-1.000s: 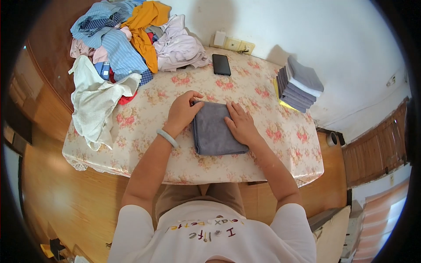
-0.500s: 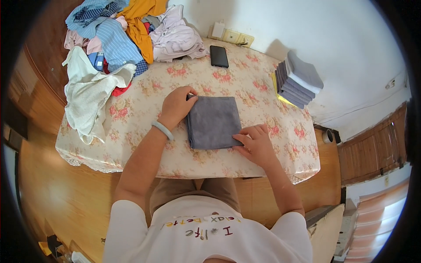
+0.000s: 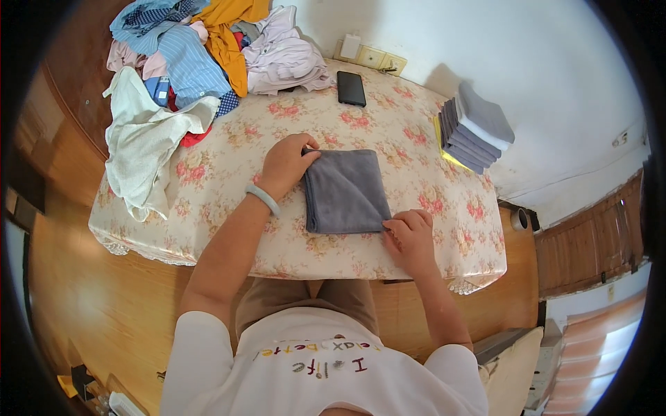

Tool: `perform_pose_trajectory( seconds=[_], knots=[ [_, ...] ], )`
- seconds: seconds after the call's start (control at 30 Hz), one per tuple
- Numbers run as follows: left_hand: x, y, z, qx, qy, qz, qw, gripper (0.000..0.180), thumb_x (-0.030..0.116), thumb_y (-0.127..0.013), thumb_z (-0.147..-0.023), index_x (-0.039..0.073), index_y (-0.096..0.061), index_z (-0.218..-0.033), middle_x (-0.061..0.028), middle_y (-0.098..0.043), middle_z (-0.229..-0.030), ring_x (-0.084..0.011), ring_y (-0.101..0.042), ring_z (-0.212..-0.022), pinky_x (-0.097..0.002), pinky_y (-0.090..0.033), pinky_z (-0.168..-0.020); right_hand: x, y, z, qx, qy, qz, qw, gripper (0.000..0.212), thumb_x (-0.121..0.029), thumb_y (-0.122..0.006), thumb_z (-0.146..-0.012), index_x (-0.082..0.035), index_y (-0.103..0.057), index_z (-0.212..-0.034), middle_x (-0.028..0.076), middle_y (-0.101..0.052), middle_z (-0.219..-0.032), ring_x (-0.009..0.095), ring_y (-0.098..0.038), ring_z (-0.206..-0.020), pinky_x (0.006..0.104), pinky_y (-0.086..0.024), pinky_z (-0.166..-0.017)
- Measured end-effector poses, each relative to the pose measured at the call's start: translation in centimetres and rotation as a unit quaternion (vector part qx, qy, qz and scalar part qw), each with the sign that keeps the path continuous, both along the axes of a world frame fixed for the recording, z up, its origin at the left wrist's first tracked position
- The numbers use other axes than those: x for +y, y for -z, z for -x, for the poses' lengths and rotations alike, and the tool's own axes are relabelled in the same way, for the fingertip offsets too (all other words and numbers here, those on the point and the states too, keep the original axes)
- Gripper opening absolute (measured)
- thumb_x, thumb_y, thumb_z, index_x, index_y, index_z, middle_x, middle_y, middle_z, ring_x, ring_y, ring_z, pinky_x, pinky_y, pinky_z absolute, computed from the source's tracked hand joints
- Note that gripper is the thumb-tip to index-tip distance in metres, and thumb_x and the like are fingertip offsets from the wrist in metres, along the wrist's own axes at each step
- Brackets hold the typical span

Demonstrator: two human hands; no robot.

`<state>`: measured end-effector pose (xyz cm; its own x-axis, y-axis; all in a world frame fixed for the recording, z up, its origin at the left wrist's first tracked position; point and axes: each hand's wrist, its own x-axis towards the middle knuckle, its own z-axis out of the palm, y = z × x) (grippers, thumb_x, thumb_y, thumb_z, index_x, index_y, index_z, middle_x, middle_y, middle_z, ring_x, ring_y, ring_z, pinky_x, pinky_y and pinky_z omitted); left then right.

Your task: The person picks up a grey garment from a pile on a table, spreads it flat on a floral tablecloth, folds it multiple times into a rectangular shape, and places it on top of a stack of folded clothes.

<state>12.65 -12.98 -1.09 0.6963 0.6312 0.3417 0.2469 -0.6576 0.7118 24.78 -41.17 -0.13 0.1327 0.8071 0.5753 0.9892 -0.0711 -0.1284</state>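
Grey cloth [image 3: 345, 191], folded into a neat rectangle, lies flat near the middle of a table [image 3: 229, 229] covered with a cream floral sheet, seen from above by a head camera. The left hand [image 3: 286, 165] rests at the cloth's upper left corner, fingers curled together and pinching that corner against the table; a pale bracelet [image 3: 263, 200] circles the wrist. The right hand [image 3: 409, 236] sits at the cloth's lower right corner, close to the table's near edge, fingers bent and bunched, their tips touching the corner; whether they grip it or only press on it is not clear. At the far left of the table is a loose pile of clothes [image 3: 187, 55] in blue stripes, mustard yellow, pink and lilac, with a white garment [image 3: 142, 139] spilling over the left edge. A black phone [image 3: 351, 88] lies flat near the far edge, well apart from the cloth. At the far right stands a stack of folded cloths [image 3: 477, 128] in grey and white, by the white wall. Wooden floor shows on both sides of the table.
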Motion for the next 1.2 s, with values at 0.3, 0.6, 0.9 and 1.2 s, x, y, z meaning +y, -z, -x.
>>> perform_pose_trajectory(
  seconds=[0.3, 0.6, 0.9, 1.2],
  knots=[
    [-5.1, -1.2, -0.4, -0.042, 0.135, -0.187, 0.972, 0.016, 0.023, -0.070, -0.081, 0.009, -0.065, -0.085, -0.0081, -0.061, -0.083, -0.0286, -0.059, -0.087, -0.0402, -0.048, -0.076, 4.8, -3.5, -2.0, 0.293, 0.017, -0.055, 0.954, 0.012, -0.008, -0.063, -0.085, -0.003, -0.065, -0.096, 0.013, -0.064, -0.096, 0.033, -0.059, -0.097, 0.0388, -0.044, -0.087],
    [-6.3, -1.4, 1.1, 0.093, 0.327, -0.141, 0.930, 0.024, 0.030, -0.072, -0.079, 0.011, -0.058, -0.074, -0.0061, -0.060, -0.073, -0.0274, -0.061, -0.073, -0.0403, -0.048, -0.065, 11.1, 1.4, -6.2, 0.120, 0.053, 0.223, 0.966, 0.050, -0.037, -0.041, -0.101, -0.015, -0.039, -0.146, 0.010, -0.034, -0.153, 0.028, -0.025, -0.144, 0.0546, -0.015, -0.115],
    [-6.0, -2.8, 1.1, 0.169, 0.260, -0.092, 0.946, 0.042, 0.043, -0.075, -0.074, 0.008, -0.063, -0.094, -0.0124, -0.063, -0.107, -0.0294, -0.059, -0.104, -0.0404, -0.048, -0.083, 9.9, 1.3, -7.8, 0.150, 0.111, 0.179, 0.966, 0.053, -0.037, -0.043, -0.100, -0.008, -0.039, -0.145, 0.015, -0.034, -0.152, 0.031, -0.024, -0.144, 0.0518, -0.019, -0.115],
    [-5.1, -1.4, 1.4, 0.284, 0.170, -0.231, 0.915, 0.129, 0.084, -0.061, -0.061, -0.003, -0.024, -0.149, -0.0266, -0.017, -0.156, -0.0423, -0.012, -0.145, -0.0533, -0.016, -0.116, 7.1, 1.8, -3.5, 0.075, 0.047, 0.175, 0.981, 0.067, -0.043, -0.053, -0.094, -0.006, -0.035, -0.147, 0.021, -0.032, -0.151, 0.037, -0.032, -0.139, 0.0537, -0.019, -0.115]
  ],
)
